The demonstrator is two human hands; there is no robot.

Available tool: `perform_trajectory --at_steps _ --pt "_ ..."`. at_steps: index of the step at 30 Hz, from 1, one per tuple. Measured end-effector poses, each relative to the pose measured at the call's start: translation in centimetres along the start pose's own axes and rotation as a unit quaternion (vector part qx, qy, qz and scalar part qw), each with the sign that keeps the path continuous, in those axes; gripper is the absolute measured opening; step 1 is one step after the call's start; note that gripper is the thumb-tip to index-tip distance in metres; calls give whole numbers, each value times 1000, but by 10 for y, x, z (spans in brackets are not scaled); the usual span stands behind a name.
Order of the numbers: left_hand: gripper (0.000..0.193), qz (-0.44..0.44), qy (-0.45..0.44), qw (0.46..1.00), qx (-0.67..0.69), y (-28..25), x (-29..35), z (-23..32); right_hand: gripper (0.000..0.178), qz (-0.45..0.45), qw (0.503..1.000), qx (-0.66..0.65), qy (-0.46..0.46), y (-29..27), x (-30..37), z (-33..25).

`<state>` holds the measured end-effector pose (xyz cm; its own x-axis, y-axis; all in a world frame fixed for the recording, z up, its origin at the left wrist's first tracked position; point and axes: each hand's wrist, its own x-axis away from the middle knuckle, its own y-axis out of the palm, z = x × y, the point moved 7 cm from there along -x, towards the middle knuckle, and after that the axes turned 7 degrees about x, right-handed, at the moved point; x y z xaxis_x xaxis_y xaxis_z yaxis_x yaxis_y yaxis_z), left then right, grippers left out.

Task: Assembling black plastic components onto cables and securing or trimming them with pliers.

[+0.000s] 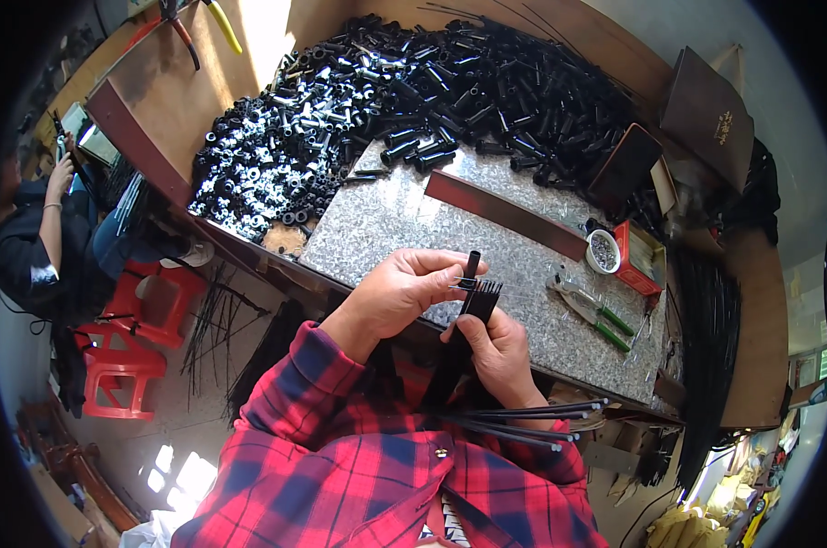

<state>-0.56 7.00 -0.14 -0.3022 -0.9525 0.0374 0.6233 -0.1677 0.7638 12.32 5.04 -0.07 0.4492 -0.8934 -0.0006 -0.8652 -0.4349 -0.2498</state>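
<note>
the left hand (391, 294) has thumb and fingers pinched together on a short black tube (473, 264), above the speckled stone slab's (368, 224) near edge; just right, the right hand's (497, 354) fingers curl snugly round thin black rods (482, 299). black tubes (523, 100) heap up far.

Speckled grey slab (368, 219), bearing one flat dark-red bar (505, 215), laid slantwise; one pair of green-handled pliers (585, 303); one round white dish (602, 251) of small bits, just beside one red box (625, 260). Beyond: one dark phone (625, 169), tilted; one brown case (706, 119), gilt-marked. Far left: two red stools (126, 370); one dark-clad person (30, 219).
</note>
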Motion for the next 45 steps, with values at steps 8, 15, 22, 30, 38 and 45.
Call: perform_trajectory --at_steps 8,15,22,30,38,45 --pt "31 -42 73 990 -113 11 12 12 21 1 1000 22 -19 1 1 -8" --pt "31 26 66 983 -170 17 17 12 18 3 999 36 -7 0 4 -16" --pt "30 26 61 990 -122 18 20 8 18 23 995 71 -62 -3 5 -18" --pt "28 -25 10 995 -98 14 18 1 20 -13 1000 -5 23 -5 5 -13" --pt "23 34 29 999 23 11 20 -16 21 4 997 63 -49 -7 4 -10" --pt "26 78 68 994 -47 8 23 -24 22 4 999 31 -15 -5 3 1"
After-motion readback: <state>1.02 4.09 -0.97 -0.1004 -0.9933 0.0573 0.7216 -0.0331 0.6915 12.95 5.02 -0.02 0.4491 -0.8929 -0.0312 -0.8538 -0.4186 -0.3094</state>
